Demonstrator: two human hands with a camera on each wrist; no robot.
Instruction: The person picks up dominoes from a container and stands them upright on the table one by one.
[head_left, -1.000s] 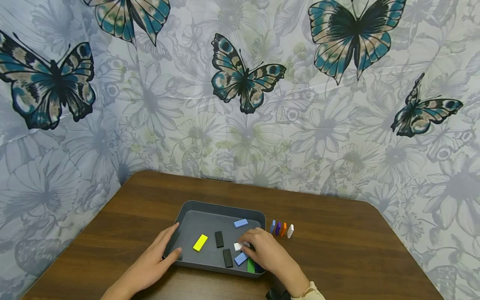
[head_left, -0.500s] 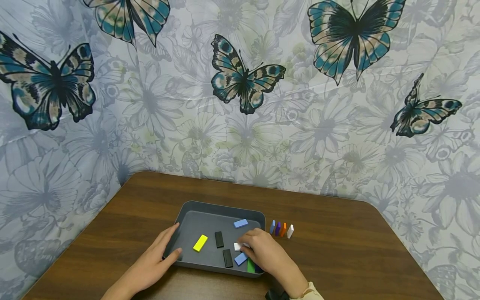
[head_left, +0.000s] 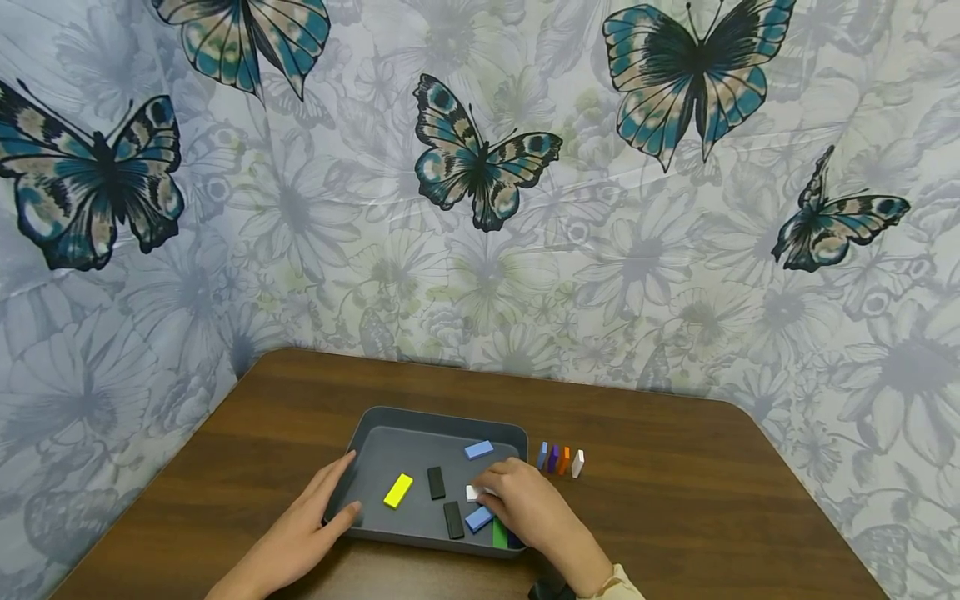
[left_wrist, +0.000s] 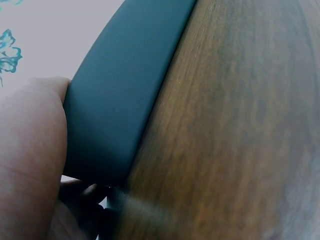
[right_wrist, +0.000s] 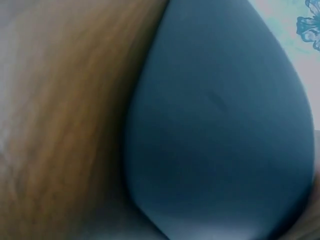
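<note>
A dark grey tray (head_left: 420,417) lies on the table with loose domino blocks in it. My left hand (head_left: 300,529) rests at the tray's left end, fingers straight along the rim and thumb spread at the near corner. In the left wrist view the thumb (left_wrist: 32,150) is against the tray's outer wall (left_wrist: 115,100). My right hand (head_left: 528,504) reaches over the right side of the tray, its thumb and fingers pinching a white domino (head_left: 472,493), partly hidden by the fingertips. Close by it lie a light blue domino (head_left: 478,520) and a green domino (head_left: 499,533).
Right of the tray, a blue domino (head_left: 542,455), a purple one (head_left: 553,459), an orange one (head_left: 565,461) and a white one (head_left: 577,463) stand upright in a row. Yellow (head_left: 398,492), black (head_left: 453,520) and another blue domino (head_left: 478,450) lie flat inside the tray.
The head view has shifted slightly. Both hands and the dominoes stay in nearly the same places relative to the tray.
</note>
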